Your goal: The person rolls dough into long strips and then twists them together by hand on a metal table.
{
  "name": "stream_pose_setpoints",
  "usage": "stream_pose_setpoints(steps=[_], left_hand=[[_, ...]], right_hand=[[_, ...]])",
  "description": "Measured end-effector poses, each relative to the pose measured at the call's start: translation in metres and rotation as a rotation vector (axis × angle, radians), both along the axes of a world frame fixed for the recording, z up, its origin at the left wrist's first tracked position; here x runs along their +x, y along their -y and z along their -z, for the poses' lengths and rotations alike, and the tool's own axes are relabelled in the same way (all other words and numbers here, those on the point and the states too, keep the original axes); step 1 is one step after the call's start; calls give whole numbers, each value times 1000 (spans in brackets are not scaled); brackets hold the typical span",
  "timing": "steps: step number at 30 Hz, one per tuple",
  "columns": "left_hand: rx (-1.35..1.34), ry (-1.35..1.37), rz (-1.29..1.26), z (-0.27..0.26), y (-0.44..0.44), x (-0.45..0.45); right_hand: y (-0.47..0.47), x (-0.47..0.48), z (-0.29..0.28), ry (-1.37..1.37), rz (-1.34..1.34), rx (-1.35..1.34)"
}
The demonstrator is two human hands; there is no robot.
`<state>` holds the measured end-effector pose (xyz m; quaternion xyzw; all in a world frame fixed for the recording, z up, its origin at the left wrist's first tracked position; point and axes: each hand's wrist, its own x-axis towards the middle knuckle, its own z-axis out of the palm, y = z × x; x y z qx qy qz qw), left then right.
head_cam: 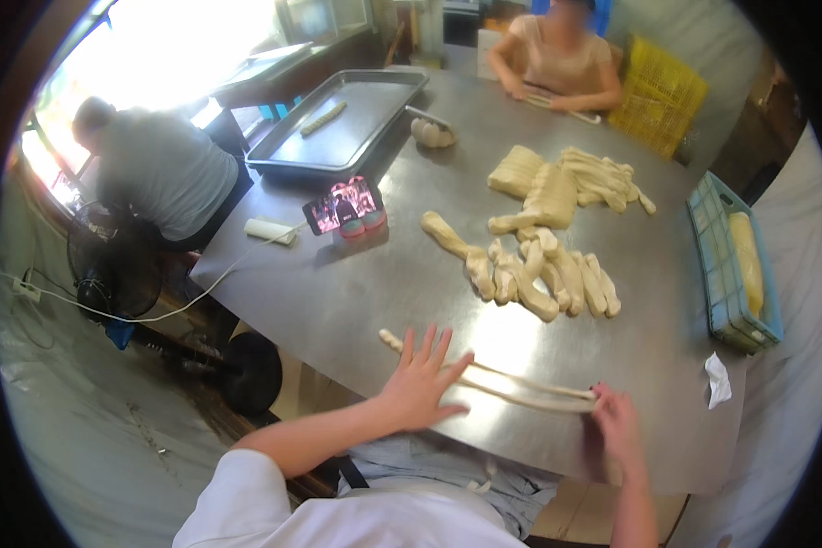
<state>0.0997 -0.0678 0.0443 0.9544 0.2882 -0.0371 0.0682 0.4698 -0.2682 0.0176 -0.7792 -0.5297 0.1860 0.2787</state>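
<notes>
Two long thin strands of dough lie across the metal table, joined in a short twisted end at the left. Over that left part my left hand lies palm down with its fingers spread. My right hand pinches the strands' right ends between its fingertips. Beyond them are several thick dough strips in a loose heap, with larger scored dough slabs behind. One twisted dough stick rests on a metal baking tray.
A propped phone and a white roll are on the left side. A blue plastic crate and crumpled white paper sit at right. Across the table, a co-worker handles dough; another person bends at left near a fan.
</notes>
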Motion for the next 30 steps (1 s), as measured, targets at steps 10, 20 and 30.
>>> stream_pose_setpoints(steps=[10,20,30], left_hand=[[4,217,81,22,-3,-1],[-48,224,172,22,-10,13],[-131,303,179,46,-12,26]], right_hand=[[16,-10,-5,59,-71,1],[13,-21,7,148,-88,138],[17,-17,18,192,-132,70]])
